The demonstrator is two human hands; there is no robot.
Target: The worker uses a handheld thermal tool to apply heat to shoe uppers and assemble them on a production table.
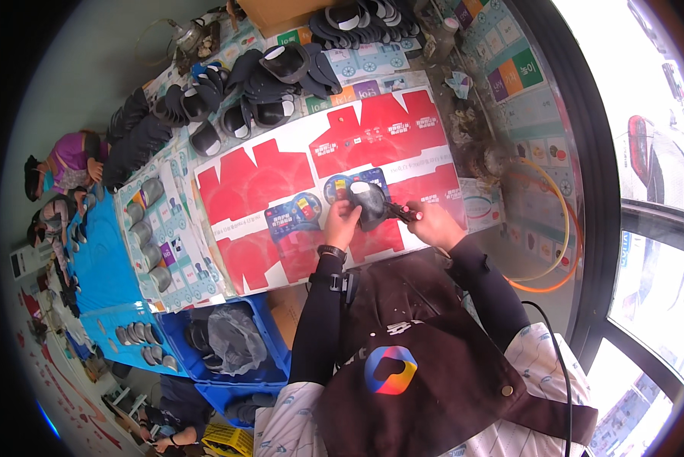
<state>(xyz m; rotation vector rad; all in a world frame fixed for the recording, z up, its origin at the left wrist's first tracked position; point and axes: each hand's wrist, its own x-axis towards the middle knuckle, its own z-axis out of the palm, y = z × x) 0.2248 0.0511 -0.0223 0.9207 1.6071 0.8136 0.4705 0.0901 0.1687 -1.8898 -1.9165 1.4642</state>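
Above the red-and-white printed sheet (258, 183), my left hand (342, 226) is closed on the edge of a dark, cupped piece (369, 207) with a white patch at its far end; it looks like a shoe part. My right hand (433, 225) grips a slim dark tool (400, 212) with reddish parts, whose exact kind I cannot make out. The tool's front end meets the right side of the cupped piece; whether it touches is unclear. Beneath my hands lies a blue printed card (296, 213) on the sheet.
Dark cupped pieces (269, 68) are heaped along the table's far side. Several grey ones (151, 190) form a row at the left. Blue crates (277, 335) stand beside my left arm. An orange hose (578, 247) loops at the right. Other people (75, 160) sit at the far left.
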